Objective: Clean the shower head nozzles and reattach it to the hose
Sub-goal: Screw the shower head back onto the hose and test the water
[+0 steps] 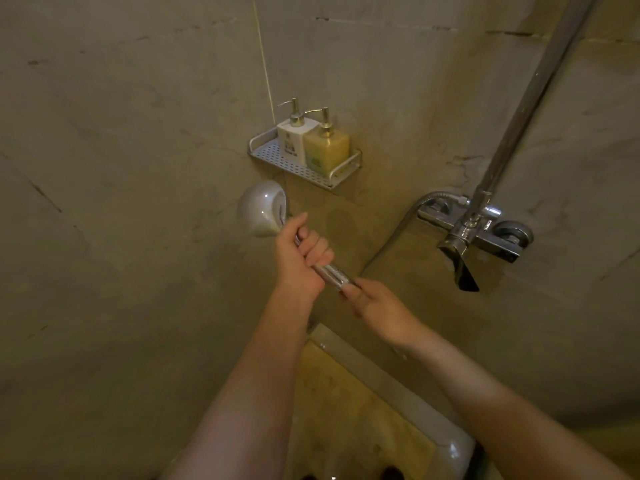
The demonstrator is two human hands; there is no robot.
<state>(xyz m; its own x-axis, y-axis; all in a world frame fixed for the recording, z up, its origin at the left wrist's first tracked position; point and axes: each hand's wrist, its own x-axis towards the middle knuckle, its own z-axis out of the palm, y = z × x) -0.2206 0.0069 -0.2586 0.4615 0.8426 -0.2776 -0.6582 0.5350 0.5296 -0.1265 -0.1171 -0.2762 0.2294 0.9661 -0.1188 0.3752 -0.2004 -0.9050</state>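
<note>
A chrome shower head [261, 209] with a rounded back points up and left, its nozzle face turned away from me. My left hand [301, 258] grips its shiny handle with curled fingers, thumb stretched toward the head. My right hand [374, 304] pinches the lower end of the handle, where the hose fitting sits hidden under my fingers. The metal hose [403, 221] runs from the wall mixer down and left toward my right hand.
A chrome mixer tap [474, 233] with a spout and a riser pipe [526, 105] sits on the right wall. A perforated corner shelf [277, 157] carries a white and a yellow pump bottle [327, 147]. A ledge lies below my arms.
</note>
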